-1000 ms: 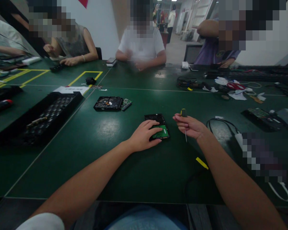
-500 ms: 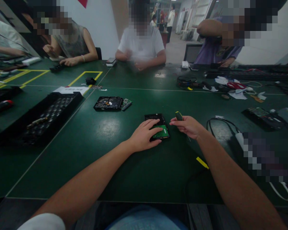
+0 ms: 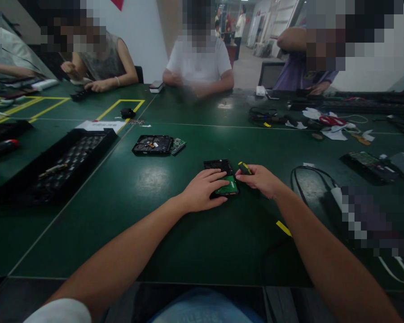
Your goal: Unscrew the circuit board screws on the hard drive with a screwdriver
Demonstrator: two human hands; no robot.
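A black hard drive [image 3: 219, 166] with a green circuit board [image 3: 228, 186] on top lies on the green table [image 3: 175, 233] in front of me. My left hand [image 3: 202, 189] rests on its left side, fingers laid flat across the board. My right hand [image 3: 261, 179] is closed round a small screwdriver with a black and yellow handle [image 3: 244, 168], right at the drive's right edge. The screwdriver's shaft is hidden by my fingers.
A second opened hard drive [image 3: 153, 144] lies farther left. A black tray [image 3: 50, 163] sits at the left, a red-handled tool [image 3: 2, 149] beyond it. Cables and a power strip [image 3: 326, 190] lie at the right, a yellow strip [image 3: 283, 228] near my right forearm. Other people sit across the table.
My right hand has moved left and down with the screwdriver, from apart from the drive to its right edge. The screwdriver has tipped over. My left hand has stayed on the board.
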